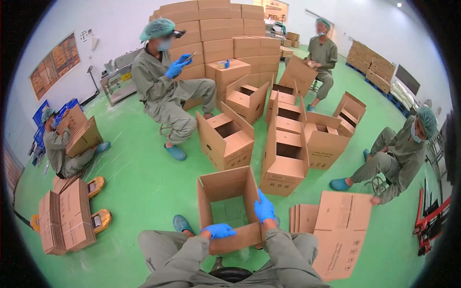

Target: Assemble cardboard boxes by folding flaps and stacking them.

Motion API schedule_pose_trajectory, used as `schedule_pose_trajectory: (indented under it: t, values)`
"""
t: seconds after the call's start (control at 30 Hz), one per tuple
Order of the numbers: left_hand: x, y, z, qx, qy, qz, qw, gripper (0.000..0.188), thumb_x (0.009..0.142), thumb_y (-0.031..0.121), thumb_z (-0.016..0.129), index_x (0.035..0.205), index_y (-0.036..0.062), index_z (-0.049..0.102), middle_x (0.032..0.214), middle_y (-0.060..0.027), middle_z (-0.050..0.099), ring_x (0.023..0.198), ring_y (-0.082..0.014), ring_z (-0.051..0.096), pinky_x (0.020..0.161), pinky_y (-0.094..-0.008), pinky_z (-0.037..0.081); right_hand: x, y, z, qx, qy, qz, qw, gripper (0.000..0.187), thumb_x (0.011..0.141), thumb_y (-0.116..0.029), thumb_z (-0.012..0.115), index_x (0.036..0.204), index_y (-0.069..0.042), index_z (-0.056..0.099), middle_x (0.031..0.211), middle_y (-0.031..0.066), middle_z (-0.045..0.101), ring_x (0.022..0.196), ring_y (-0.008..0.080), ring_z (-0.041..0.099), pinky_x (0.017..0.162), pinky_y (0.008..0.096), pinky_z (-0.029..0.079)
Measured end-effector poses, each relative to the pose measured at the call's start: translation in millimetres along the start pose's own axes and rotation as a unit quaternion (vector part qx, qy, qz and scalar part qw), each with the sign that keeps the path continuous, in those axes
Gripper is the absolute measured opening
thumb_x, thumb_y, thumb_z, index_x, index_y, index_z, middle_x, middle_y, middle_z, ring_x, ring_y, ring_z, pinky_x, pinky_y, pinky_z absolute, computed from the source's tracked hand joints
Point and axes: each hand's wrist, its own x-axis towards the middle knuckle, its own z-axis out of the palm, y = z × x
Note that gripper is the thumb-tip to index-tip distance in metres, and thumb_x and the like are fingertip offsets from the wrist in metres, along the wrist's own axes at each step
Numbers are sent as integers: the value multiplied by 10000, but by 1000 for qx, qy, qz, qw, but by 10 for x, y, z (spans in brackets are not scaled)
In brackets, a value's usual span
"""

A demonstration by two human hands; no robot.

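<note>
Between my knees I have an opened-out cardboard box (225, 185), and the green floor shows through its middle. My left hand (220, 231), in a blue glove, is closed over the near wall's upper edge. At the right side, my right hand (264, 208), also gloved in blue, grips the upper edge of the wall. Just beyond stand several cardboard boxes with raised flaps, among them one box (228, 139) ahead and a longer row (283, 165) to the right.
A stack of closed cartons (216, 29) rises at the back, with a tape roll (224, 64) on a nearer carton. Co-workers sit around; one at right holds a flat carton (341, 230). A yellow-wheeled trolley (101, 221) carries folded cardboard; a red pallet jack (427, 221) stands far right.
</note>
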Motion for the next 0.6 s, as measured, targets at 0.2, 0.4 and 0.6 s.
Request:
schedule_pose_trajectory:
  t: [0.2, 0.4, 0.6]
  values:
    - [626, -223, 211, 129, -11, -248, 960, 699, 733, 646, 616, 1156, 91, 639, 1215, -163, 603, 1066, -369, 601, 932, -474, 452, -54, -17, 172, -90, 28, -18, 995, 523, 830, -196, 526, 1350, -182, 470, 1006, 228, 635, 871, 399, 623, 772, 483, 498]
    - [741, 517, -728, 313, 273, -4, 910, 1133, 600, 507, 786, 1456, 44, 206, 1500, -236, 198, 1405, -373, 173, 1090, -593, 201, -71, 63, 192, -131, 60, -27, 989, 459, 840, -201, 529, 1295, -143, 505, 923, 208, 649, 766, 394, 633, 684, 491, 506]
    - [580, 494, -1657, 282, 201, -21, 938, 1330, 438, 625, 819, 1432, -19, 212, 1455, -260, 268, 1383, -377, 225, 1093, -588, 190, -91, 34, 208, -152, 92, -76, 981, 437, 850, -166, 488, 1285, -130, 515, 817, 184, 652, 689, 363, 644, 615, 485, 506]
